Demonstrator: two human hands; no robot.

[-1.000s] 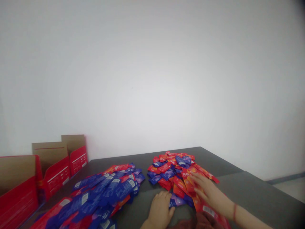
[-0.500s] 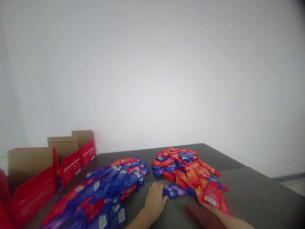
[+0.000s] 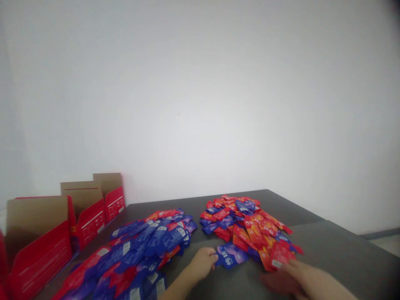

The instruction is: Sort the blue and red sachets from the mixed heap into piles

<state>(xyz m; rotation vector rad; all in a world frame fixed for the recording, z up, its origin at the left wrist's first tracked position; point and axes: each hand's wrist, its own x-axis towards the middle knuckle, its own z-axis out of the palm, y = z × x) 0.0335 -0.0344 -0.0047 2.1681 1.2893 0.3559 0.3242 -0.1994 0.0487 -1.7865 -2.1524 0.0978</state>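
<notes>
My left hand (image 3: 204, 261) is closed, pinching the left end of a blue-purple packet (image 3: 231, 255) that lies at the near edge of the right pile. My right hand (image 3: 301, 273) is smeared by motion, its fingertips by a red packet (image 3: 279, 255) at that pile's near right side. A dark red shape (image 3: 276, 283) shows below the right hand, too blurred to name. The right pile (image 3: 256, 225) mixes red, orange and blue packets. Left of my left hand spreads another pile of packets (image 3: 146, 241), mostly blue with some red.
Red cardboard boxes with raised brown flaps, such as the near box (image 3: 43, 250) and the far box (image 3: 114, 200), stand in a row along the left side. The dark grey table (image 3: 337, 250) ends at a pale wall (image 3: 200, 104).
My left hand has gone from lying with fingers outstretched beside the blue-purple packet to gripping its end, and the packet has turned slightly. My right hand has moved right.
</notes>
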